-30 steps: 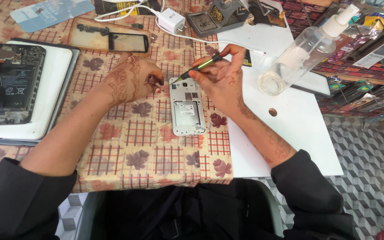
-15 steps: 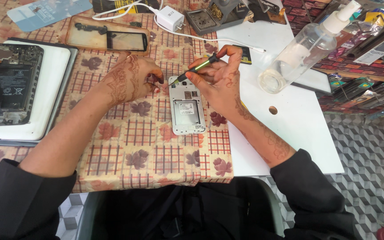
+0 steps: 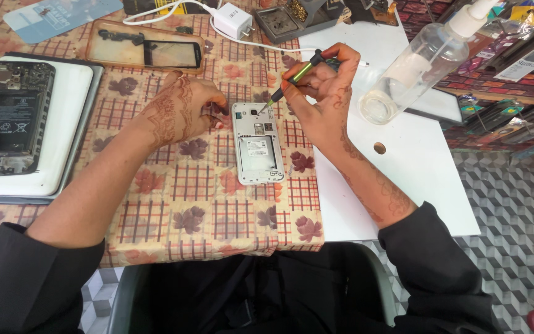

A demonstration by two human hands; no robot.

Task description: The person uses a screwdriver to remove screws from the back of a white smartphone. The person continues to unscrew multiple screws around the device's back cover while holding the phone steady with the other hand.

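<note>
Two hands are working on an opened white phone.

The right hand (image 3: 324, 93) is pinching a green-handled screwdriver (image 3: 293, 77) in closed fingers, wrist bent, and is slanting its tip down to the top edge of the white phone (image 3: 256, 143), which is lying back-up between the hands. The left hand (image 3: 180, 111) is curling loosely, fingertips pressing against the phone's upper left corner. Just beyond the right hand a clear spray bottle (image 3: 415, 65) is lying; beyond the left, a clear phone case (image 3: 146, 44) and a dismantled dark phone (image 3: 8, 117).
</note>
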